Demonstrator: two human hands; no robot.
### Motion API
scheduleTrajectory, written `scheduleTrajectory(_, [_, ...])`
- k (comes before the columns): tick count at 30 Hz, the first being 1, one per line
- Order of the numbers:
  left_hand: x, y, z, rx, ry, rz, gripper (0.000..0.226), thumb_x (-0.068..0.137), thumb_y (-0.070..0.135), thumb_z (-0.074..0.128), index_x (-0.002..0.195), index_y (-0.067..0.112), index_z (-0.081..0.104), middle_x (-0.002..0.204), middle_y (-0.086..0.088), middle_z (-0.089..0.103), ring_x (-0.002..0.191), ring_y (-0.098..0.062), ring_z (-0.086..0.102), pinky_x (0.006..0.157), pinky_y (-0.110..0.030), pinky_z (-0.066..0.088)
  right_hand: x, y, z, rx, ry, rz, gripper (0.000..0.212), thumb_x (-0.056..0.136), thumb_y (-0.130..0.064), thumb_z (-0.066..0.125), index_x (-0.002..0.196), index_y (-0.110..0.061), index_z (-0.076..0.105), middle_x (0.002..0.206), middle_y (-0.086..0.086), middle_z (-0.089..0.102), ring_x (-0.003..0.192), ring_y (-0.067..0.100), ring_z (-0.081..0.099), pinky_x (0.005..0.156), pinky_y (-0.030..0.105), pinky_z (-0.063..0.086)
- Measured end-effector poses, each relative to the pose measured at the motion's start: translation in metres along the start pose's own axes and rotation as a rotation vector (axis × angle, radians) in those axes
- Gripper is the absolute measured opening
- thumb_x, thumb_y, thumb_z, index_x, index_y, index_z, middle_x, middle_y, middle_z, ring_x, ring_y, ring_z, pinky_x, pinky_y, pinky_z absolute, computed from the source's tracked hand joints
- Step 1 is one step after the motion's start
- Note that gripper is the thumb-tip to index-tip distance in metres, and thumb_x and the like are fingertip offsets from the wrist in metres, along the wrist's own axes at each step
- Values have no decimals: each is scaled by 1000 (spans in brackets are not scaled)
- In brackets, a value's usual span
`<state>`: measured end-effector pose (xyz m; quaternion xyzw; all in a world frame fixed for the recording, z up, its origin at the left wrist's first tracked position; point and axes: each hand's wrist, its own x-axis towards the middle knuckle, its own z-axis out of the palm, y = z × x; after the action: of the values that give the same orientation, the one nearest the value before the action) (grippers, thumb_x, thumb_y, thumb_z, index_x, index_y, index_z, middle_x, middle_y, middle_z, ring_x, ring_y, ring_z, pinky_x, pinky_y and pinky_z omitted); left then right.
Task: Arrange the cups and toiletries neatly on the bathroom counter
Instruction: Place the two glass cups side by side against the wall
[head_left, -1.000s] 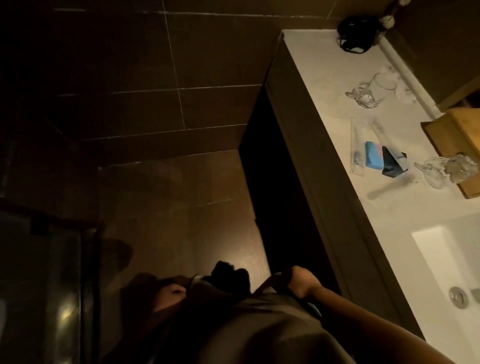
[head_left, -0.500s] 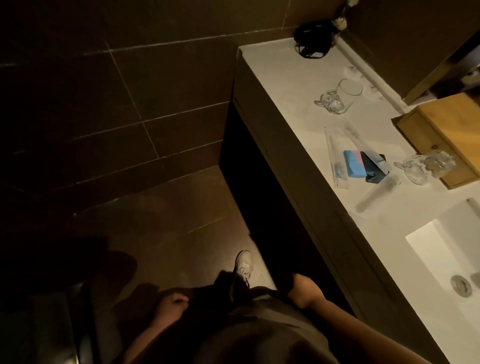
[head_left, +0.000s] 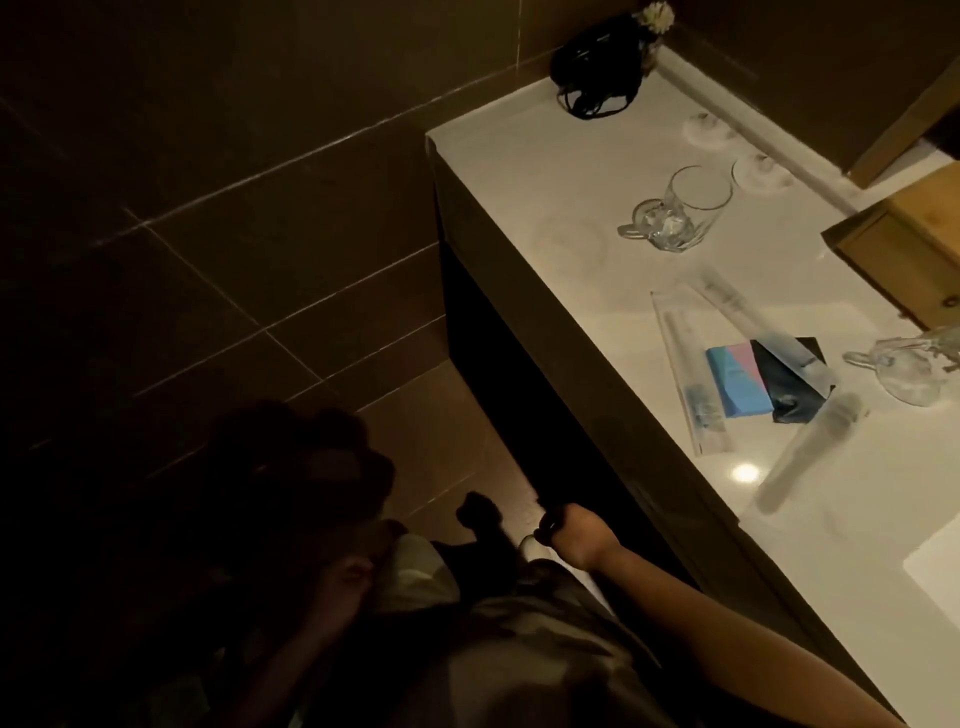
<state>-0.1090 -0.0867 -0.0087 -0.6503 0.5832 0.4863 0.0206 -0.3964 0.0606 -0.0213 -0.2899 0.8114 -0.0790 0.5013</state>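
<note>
On the white counter (head_left: 550, 182) a glass mug (head_left: 680, 213) lies on its side. A second glass mug (head_left: 904, 364) lies tipped near the right edge. Between them lie clear packets (head_left: 685, 364), a blue and pink box (head_left: 737, 379) and a black box (head_left: 795, 384). A clear tube (head_left: 805, 457) rests nearer the sink. My right hand (head_left: 571, 535) hangs low beside the counter front, fingers curled, nothing seen in it. My left hand (head_left: 353, 577) is dim at my side, also curled.
A black corded item (head_left: 597, 67) and a small flower (head_left: 657, 15) sit at the counter's far corner. Two round white coasters (head_left: 701, 127) lie by the back ledge. A wooden tray (head_left: 909, 249) stands at the right. The sink corner (head_left: 935, 561) shows lower right.
The view has swung right and closer to the counter, so the items look larger. My hands stay low by my body, the right one slightly raised.
</note>
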Motion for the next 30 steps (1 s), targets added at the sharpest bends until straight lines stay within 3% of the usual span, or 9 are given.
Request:
scheduleTrajectory(2, [22,7,-10,-5,7,-17,22,86,-30,46,99,-24,63,59,-6,66,58,11,64,64,-4,42,7,-7,-4,56,11,17,29,92,-39,62,111,-17,69,122,5,66,111,24,61,89,30,47])
scheduleTrajectory(4, [42,23,-21,41,-53,-23,21,89,-23,49,107,-25,61,81,-26,72,83,-12,69,67,-12,42,9,-9,-5,109,24,53,16,92,-37,62,94,-22,69,113,2,65,103,21,61,87,30,46])
scheduleTrajectory(5, [55,32,-26,73,-107,-18,21,90,-21,51,105,-19,65,97,-25,69,88,-15,65,71,-20,42,7,-11,-5,146,46,76,12,92,-35,63,85,-26,65,107,0,62,99,20,60,85,29,45])
scheduleTrajectory(8, [104,60,-35,189,-227,94,29,87,-25,52,85,-1,69,85,-13,64,77,-3,64,81,-25,45,-4,-18,-4,265,177,184,8,90,-32,65,92,-25,62,105,0,60,97,20,59,82,29,46])
scheduleTrajectory(11, [146,108,-37,362,-352,237,17,90,-13,57,101,-6,67,99,-14,63,103,-27,59,98,-39,42,-17,-38,-1,403,274,289,13,90,-32,65,99,-22,65,103,1,65,99,22,64,82,30,47])
scheduleTrajectory(14, [166,165,-38,436,-486,420,20,92,-8,57,105,3,67,100,-12,65,101,-26,60,90,-31,43,-27,-62,-3,540,380,334,21,92,-30,64,109,-18,67,108,-1,69,102,19,65,85,30,49])
scheduleTrajectory(21, [136,283,-8,460,-667,759,20,95,1,59,99,20,64,84,-1,64,72,-15,56,59,-17,41,-55,-95,-31,747,744,321,9,89,-32,68,95,-25,69,92,-7,72,88,8,66,83,34,54])
scheduleTrajectory(26, [104,352,30,399,-621,922,18,92,7,63,102,21,70,80,3,63,73,-12,59,70,-28,45,-79,-88,-92,779,1029,234,6,88,-30,69,85,-35,68,86,-16,71,83,-2,64,77,27,54])
scheduleTrajectory(30, [85,402,59,291,-483,1020,17,91,16,65,102,27,70,80,9,63,72,-3,60,65,-21,44,-96,-59,-148,837,1169,181,5,89,-25,67,89,-26,72,86,-8,73,79,11,69,77,40,57])
